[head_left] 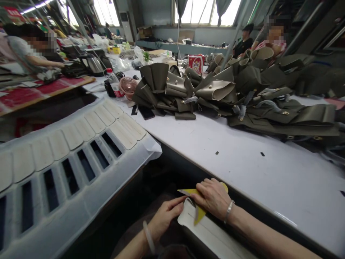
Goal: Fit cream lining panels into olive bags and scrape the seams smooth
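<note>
White-faced, the long panel [210,233] lies at five o'clock from the view's centre, its rounded end pointing towards eleven. The left hand [167,215], at six, has thumb and forefinger nearly together, touching that end; whether they pinch it I cannot tell. The right hand [212,198], also at five, has its fingers curled closed around a yellow triangular plate [199,216] over the panel. Dark olive leather-like pieces [215,90] heap up at one o'clock; a pink fan [128,86] stands at ten.
</note>
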Demonstrator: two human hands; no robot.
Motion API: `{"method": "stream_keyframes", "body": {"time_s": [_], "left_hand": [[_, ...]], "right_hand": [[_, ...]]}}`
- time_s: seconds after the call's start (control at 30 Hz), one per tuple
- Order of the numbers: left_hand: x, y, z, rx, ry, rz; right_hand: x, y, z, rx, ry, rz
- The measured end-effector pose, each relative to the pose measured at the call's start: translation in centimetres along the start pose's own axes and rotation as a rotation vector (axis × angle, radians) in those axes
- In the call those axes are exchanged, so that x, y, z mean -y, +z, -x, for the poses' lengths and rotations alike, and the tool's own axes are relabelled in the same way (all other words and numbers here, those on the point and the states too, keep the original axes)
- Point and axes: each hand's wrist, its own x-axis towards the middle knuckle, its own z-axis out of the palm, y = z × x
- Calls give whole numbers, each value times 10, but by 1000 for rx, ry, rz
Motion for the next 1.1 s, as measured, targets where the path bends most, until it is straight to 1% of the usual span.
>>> {"method": "stream_keyframes", "body": {"time_s": [0.13, 0.23, 0.3, 0.4, 0.53, 0.63, 0.8, 0.97, 1.1], "left_hand": [[-7, 0, 1, 4, -14, -35], [-4, 1, 0, -2, 3, 3], [1, 1, 0, -19, 38, 83], [11, 4, 0, -112, 66, 210], [20, 7, -1, -258, 125, 220], [23, 7, -1, -300, 145, 145], [20, 8, 3, -318, 131, 14], [11, 12, 8, -409, 136, -287], [4, 14, 12, -417, 162, -468]], "right_hand": [[-3, 4, -19, -14, -156, 4], [-6, 4, -31, -3, -245, 11], [-7, 3, -39, 19, -302, 12], [-9, 1, -49, 45, -398, 16], [-12, 0, -59, 76, -508, 17], [-13, 1, -63, 81, -566, 21], [-15, 0, -67, 96, -625, 40], [-17, -1, -67, 57, -683, 58], [-18, -1, -65, 22, -707, 58]]}}
